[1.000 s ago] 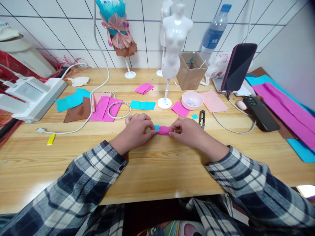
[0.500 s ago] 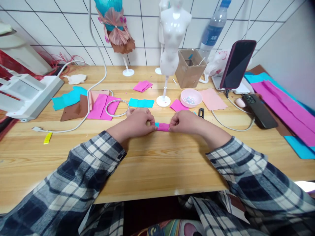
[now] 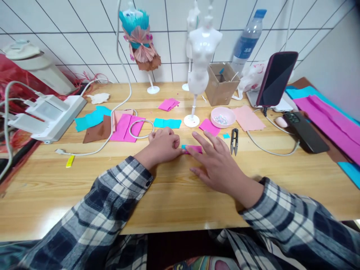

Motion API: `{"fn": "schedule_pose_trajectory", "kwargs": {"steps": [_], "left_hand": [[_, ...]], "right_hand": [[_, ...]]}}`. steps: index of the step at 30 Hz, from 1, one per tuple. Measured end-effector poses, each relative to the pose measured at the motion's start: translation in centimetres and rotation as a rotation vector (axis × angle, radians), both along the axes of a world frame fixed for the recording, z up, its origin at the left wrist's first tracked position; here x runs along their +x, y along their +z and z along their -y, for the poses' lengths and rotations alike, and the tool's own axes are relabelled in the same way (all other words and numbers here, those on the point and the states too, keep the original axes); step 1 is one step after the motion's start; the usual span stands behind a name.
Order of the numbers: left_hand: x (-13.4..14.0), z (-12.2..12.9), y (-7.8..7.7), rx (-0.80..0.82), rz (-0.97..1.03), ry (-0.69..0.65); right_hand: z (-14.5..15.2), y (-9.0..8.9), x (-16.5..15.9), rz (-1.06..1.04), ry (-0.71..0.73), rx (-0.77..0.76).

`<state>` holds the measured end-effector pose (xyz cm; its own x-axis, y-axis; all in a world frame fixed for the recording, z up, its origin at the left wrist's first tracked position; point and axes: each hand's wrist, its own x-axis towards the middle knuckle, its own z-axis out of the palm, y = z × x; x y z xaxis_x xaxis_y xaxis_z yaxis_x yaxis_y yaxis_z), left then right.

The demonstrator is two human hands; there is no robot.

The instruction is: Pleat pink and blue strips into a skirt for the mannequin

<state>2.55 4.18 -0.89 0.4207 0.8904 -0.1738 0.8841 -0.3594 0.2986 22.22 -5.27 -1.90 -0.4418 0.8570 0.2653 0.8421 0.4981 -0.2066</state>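
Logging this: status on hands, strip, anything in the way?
Left hand at strip, blue end. Right hand spread open over pink part. Snips beside right hand, clear of strip.

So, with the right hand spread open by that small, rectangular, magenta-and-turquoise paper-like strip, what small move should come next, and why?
Probably the right hand should pinch the magenta end of the small, rectangular, magenta-and-turquoise paper-like strip: its fingers are spread and don't pinch that end, while the curled left hand is at the turquoise end.
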Motion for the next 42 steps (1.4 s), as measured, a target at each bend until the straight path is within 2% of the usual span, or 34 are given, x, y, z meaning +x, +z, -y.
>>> {"fn": "schedule_pose_trajectory", "kwargs": {"steps": [4,23,30,38,42], "left_hand": [[0.0,0.1,0.0,0.006,-0.007,0.007],[0.1,0.4,0.2,0.008,0.013,0.034],[0.1,0.5,0.2,-0.004,0.035,0.051],[0.1,0.7,-0.1,0.016,0.060,0.071],[-0.8,0.3,-0.3,-0.009,0.135,0.044]], "right_hand": [[0.6,-0.7,-1.0,0.119,0.005,-0.033],[1.1,-1.2,1.6,0.114,-0.053,-0.109],[-0.1,-0.6,2.5,-0.062,-0.106,0.032],[-1.7,-0.6,2.4,0.072,0.006,0.101],[-2.0,-0.7,2.2,0.060,-0.006,0.094]]}}
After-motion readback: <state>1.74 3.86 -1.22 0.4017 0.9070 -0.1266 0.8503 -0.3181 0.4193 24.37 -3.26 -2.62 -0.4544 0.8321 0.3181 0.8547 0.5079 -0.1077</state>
